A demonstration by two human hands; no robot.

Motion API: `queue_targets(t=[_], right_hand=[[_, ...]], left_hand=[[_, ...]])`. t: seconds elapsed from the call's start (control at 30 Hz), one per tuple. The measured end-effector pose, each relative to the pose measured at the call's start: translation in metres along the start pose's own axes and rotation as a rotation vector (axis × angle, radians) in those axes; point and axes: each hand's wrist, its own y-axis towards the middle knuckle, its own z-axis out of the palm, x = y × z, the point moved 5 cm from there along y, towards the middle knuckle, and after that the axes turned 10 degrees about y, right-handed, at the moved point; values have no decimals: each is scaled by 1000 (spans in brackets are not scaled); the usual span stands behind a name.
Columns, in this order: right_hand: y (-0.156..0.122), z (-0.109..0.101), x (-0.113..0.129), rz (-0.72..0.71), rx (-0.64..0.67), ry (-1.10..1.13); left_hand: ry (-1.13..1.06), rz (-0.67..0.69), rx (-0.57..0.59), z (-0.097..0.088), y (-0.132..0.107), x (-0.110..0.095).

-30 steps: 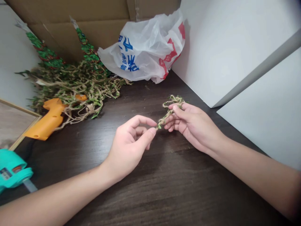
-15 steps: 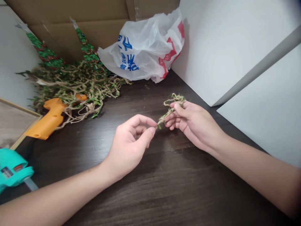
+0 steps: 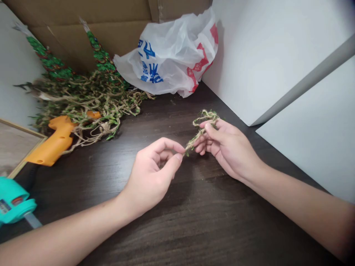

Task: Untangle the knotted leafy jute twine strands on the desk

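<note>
A short piece of jute twine with small green leaves (image 3: 203,127) runs between my hands above the dark wood table (image 3: 222,221). My right hand (image 3: 224,147) is shut on its looped part, which sticks out above the fingers. My left hand (image 3: 151,170) pinches the strand's lower end between thumb and forefinger. A larger tangle of the same leafy twine (image 3: 88,103) lies at the far left, well apart from both hands.
An orange plastic tool (image 3: 52,146) lies against the tangle, and a teal hot glue gun (image 3: 12,201) sits at the left edge. Behind are a white plastic bag (image 3: 166,55) and a cardboard wall (image 3: 83,18). White boards (image 3: 266,55) stand at the right; a wood-framed board (image 3: 16,147) is at left.
Both hands keep their hold on the twine with little movement. The whole view has shifted slightly, so the teal glue gun sits further left.
</note>
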Motion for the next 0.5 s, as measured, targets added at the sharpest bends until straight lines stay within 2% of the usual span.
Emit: queue_targets(t=[0.3, 0.5], right_hand=[[2, -1, -1, -1, 33, 0], [0, 3, -2, 6, 112, -29]], left_hand=[[7, -26, -19, 0, 0, 1], [31, 31, -135, -4, -1, 1]])
